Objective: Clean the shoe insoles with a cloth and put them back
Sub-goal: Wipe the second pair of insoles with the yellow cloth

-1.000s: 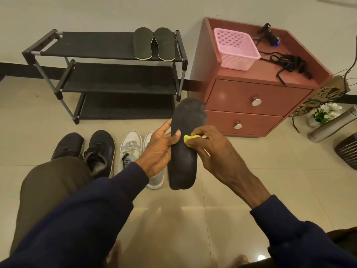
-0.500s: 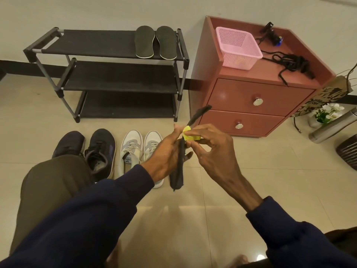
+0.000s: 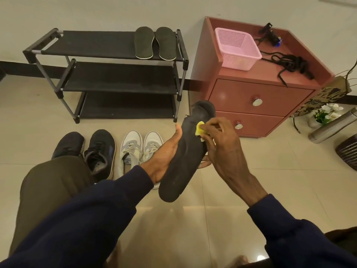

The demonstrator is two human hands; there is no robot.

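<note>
A black insole (image 3: 185, 157) is held in the air in front of me, toe end up and curled over. My left hand (image 3: 166, 151) grips it from underneath, thumb on its left edge and fingertips showing on the right. My right hand (image 3: 222, 144) pinches a small yellow cloth (image 3: 200, 129) against the insole's upper right edge. Two dark green insoles (image 3: 155, 43) lie side by side on the top shelf of the black shoe rack (image 3: 108, 78). A pair of black sneakers (image 3: 90, 149) and a pair of white sneakers (image 3: 141, 147) stand on the floor below my hands.
A red two-drawer cabinet (image 3: 257, 101) stands right of the rack, with a pink basket (image 3: 236, 48) and black cords (image 3: 289, 64) on top. A steel bottle (image 3: 334, 125), small flower pot (image 3: 324, 113) and dark woven bin (image 3: 348, 149) sit at the right. My knee (image 3: 50, 182) is at lower left.
The insole turned edge-on half a second ago and now shows a broad face again, tilted to the right with its toe curled. The cloth moved up toward the toe end.
</note>
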